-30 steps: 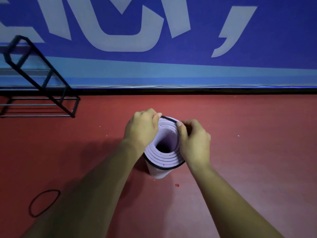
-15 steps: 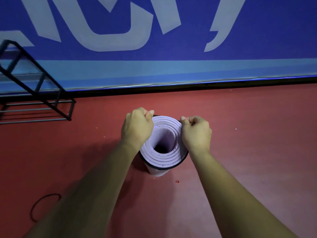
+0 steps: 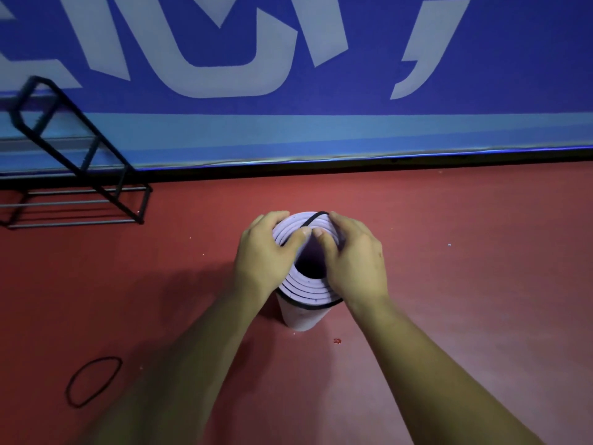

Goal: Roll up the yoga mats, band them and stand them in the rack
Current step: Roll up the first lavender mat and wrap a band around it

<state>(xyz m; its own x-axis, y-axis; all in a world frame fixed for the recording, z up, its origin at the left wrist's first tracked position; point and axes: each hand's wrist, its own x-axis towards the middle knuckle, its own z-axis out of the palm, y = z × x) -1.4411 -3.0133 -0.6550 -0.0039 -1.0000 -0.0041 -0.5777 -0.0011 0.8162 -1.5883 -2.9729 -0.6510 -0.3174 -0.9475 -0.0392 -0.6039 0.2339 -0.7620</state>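
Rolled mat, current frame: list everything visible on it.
The rolled yoga mat is pale lilac, foam-like, wound in a loose spiral around a dark hollow core. It stands on end on the red floor. A thin black band hugs its near top rim and rides over the far edge, not fully seated. The left hand and right hand grip the top from either side, thumbs on the layers.

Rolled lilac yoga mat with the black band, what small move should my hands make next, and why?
Probably slip the far part of the black elastic band over the far rim. On the near side it already hugs the rolled lilac yoga mat below the rim, but at the back it crosses the top face, between the left hand and right hand clasping that end.
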